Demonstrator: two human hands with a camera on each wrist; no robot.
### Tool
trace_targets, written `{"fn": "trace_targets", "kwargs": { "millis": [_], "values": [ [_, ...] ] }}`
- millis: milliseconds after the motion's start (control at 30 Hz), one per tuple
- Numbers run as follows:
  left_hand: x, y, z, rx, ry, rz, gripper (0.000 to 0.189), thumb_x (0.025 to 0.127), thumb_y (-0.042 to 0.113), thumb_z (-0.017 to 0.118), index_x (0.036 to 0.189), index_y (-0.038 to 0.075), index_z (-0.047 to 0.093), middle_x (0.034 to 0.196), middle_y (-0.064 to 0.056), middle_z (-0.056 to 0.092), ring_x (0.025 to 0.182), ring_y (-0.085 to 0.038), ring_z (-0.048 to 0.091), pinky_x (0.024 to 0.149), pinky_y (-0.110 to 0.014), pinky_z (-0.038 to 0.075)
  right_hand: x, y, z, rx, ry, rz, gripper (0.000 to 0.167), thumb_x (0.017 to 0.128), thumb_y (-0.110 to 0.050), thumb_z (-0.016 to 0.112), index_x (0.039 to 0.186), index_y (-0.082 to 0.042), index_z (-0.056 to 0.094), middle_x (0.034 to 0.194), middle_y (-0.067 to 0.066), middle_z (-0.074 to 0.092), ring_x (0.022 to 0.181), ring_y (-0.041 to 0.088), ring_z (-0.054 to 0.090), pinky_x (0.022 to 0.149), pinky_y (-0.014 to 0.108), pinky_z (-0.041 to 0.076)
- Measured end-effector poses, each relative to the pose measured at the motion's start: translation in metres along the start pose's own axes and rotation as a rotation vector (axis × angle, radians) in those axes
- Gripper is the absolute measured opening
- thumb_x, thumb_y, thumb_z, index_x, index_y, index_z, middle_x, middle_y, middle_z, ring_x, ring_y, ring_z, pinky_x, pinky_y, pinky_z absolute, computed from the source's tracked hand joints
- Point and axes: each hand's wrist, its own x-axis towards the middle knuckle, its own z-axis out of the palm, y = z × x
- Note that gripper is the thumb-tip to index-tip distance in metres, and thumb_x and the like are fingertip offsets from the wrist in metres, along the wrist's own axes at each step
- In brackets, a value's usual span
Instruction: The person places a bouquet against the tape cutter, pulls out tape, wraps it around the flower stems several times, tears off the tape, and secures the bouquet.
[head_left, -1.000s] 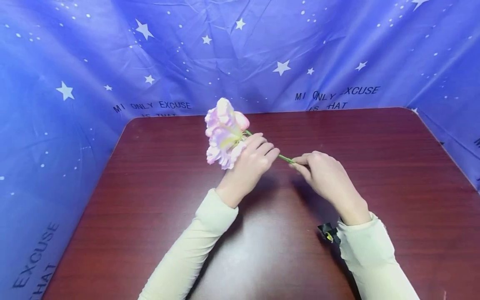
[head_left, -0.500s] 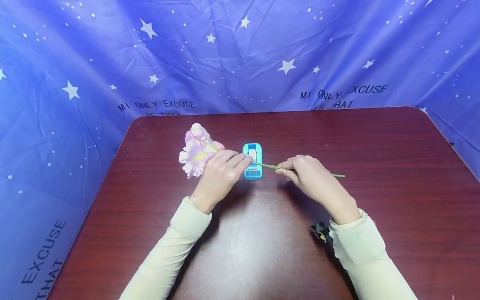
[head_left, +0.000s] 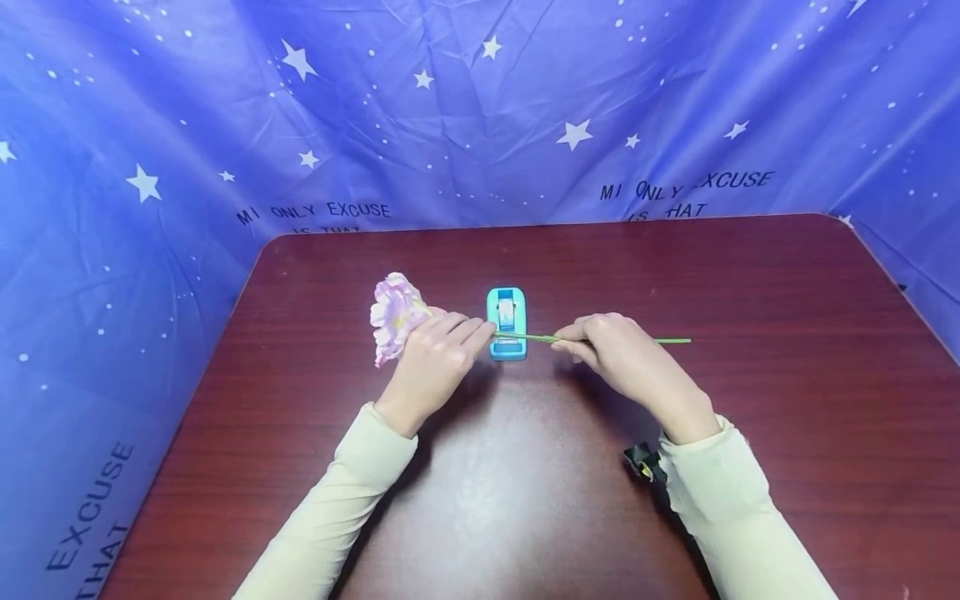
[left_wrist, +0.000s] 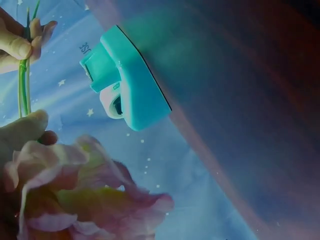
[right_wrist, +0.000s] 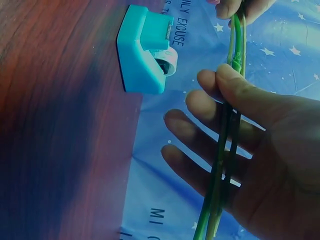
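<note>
My left hand [head_left: 438,358] grips a bunch of pink-lilac artificial flowers [head_left: 395,318] just below the blossoms. In the left wrist view the ruffled petals [left_wrist: 95,200] fill the lower left. Green stems [head_left: 534,337] run sideways to my right hand [head_left: 626,354], which pinches them between thumb and forefinger. In the right wrist view several stems [right_wrist: 237,45] lie together, and its other fingers are spread behind them. The stem end [head_left: 675,340] sticks out past the right hand. Behind the stems a turquoise tape dispenser [head_left: 507,350] with a roll of tape stands on the table.
The dark red wooden table [head_left: 480,500] stretches around both arms. A small black object [head_left: 643,461] with a yellow spot sits beside the right cuff. A blue curtain [head_left: 480,125] with white stars hangs along the back and sides.
The flowers have come down and left, with the blossoms turned lower. The left hand moved left, uncovering the tape dispenser. The right hand shifted slightly left, and the stem end now shows past it.
</note>
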Motion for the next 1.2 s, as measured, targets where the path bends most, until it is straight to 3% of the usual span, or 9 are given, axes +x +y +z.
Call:
{"fn": "trace_targets", "kwargs": {
  "millis": [133, 367, 533, 733, 1000, 1200],
  "values": [
    [-0.001, 0.001, 0.002, -0.035, -0.012, -0.023, 0.004, 0.09, 0.011, 0.071, 0.093, 0.009, 0.073, 0.083, 0.003, 0.072, 0.071, -0.015, 0.062, 0.066, -0.025, 0.049, 0.0, 0.004, 0.001, 0.017, -0.027, 0.016, 0.019, 0.097, -0.02, 0.064, 0.104, -0.008, 0.077, 0.09, 0.002, 0.074, 0.078, 0.014, 0.066, 0.079, 0.041, 0.054],
    [-0.003, 0.001, 0.005, -0.064, -0.071, -0.066, 0.011, 0.087, 0.016, 0.075, 0.078, 0.012, 0.069, 0.069, 0.006, 0.068, 0.056, -0.015, 0.049, 0.051, -0.023, 0.038, 0.003, 0.014, 0.008, 0.022, -0.088, 0.009, 0.015, 0.098, -0.023, 0.062, 0.091, -0.015, 0.074, 0.066, -0.004, 0.058, 0.063, 0.006, 0.053, 0.072, 0.034, 0.047],
    [-0.004, 0.0, 0.005, -0.061, -0.166, -0.095, 0.013, 0.086, 0.017, 0.076, 0.076, 0.014, 0.068, 0.067, 0.007, 0.068, 0.057, -0.014, 0.053, 0.052, -0.025, 0.042, 0.004, 0.018, 0.011, 0.024, -0.108, 0.03, 0.014, 0.097, -0.024, 0.063, 0.088, -0.018, 0.073, 0.064, -0.005, 0.061, 0.062, 0.008, 0.058, 0.072, 0.035, 0.048],
    [-0.006, -0.001, 0.007, -0.056, -0.278, -0.11, 0.016, 0.083, 0.024, 0.08, 0.073, 0.018, 0.069, 0.062, 0.008, 0.065, 0.059, -0.014, 0.058, 0.053, -0.027, 0.047, 0.004, 0.023, 0.015, -0.002, -0.133, -0.002, 0.013, 0.097, -0.025, 0.063, 0.09, -0.021, 0.073, 0.065, -0.007, 0.062, 0.062, 0.004, 0.056, 0.07, 0.034, 0.047],
    [-0.007, 0.001, 0.011, -0.079, -0.333, -0.116, 0.017, 0.083, 0.028, 0.079, 0.07, 0.024, 0.069, 0.06, 0.01, 0.063, 0.058, -0.013, 0.062, 0.052, -0.028, 0.049, 0.006, 0.029, 0.018, 0.03, -0.195, -0.027, 0.018, 0.098, -0.023, 0.061, 0.081, -0.022, 0.067, 0.063, -0.006, 0.058, 0.059, 0.004, 0.051, 0.065, 0.029, 0.044],
    [-0.006, 0.002, 0.01, -0.075, -0.336, -0.11, 0.019, 0.083, 0.028, 0.078, 0.068, 0.024, 0.067, 0.06, 0.009, 0.059, 0.057, -0.013, 0.06, 0.051, -0.027, 0.048, 0.006, 0.026, 0.016, 0.04, -0.229, -0.019, 0.023, 0.1, -0.023, 0.059, 0.077, -0.02, 0.062, 0.064, -0.004, 0.057, 0.059, 0.006, 0.049, 0.065, 0.029, 0.042]
  ]
}}
